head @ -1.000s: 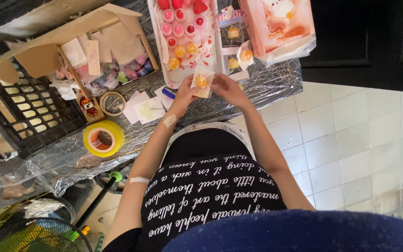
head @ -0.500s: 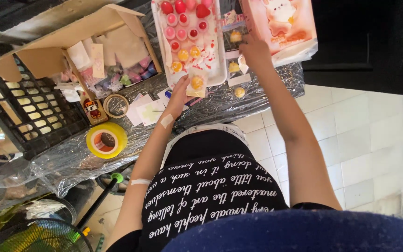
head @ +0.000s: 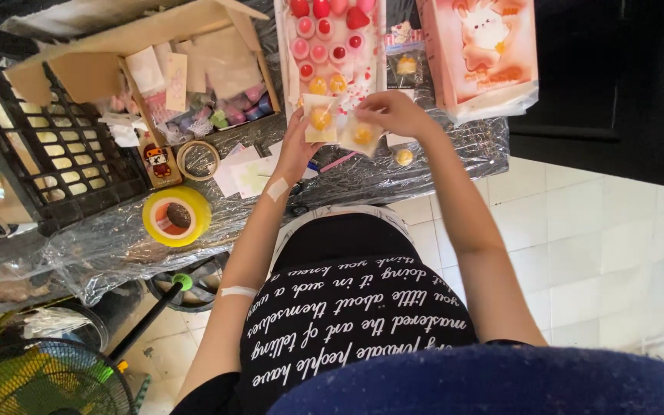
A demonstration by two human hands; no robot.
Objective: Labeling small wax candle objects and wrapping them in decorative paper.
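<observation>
My left hand holds up a small clear packet with a yellow round piece over the table edge. My right hand holds a second small packet with a yellow piece right beside it. Just behind both hands lies a white tray with rows of red, pink and yellow round pieces. One loose yellow piece lies on the plastic-covered table below my right hand.
An open cardboard box of small items stands at the left. A black crate sits further left, a yellow tape roll near the table edge. A pink box stands at right. A fan sits on the tiled floor.
My right hand reached to the tray area, came back with a second yellow packet and now meets my left hand, which still holds the first packet.
</observation>
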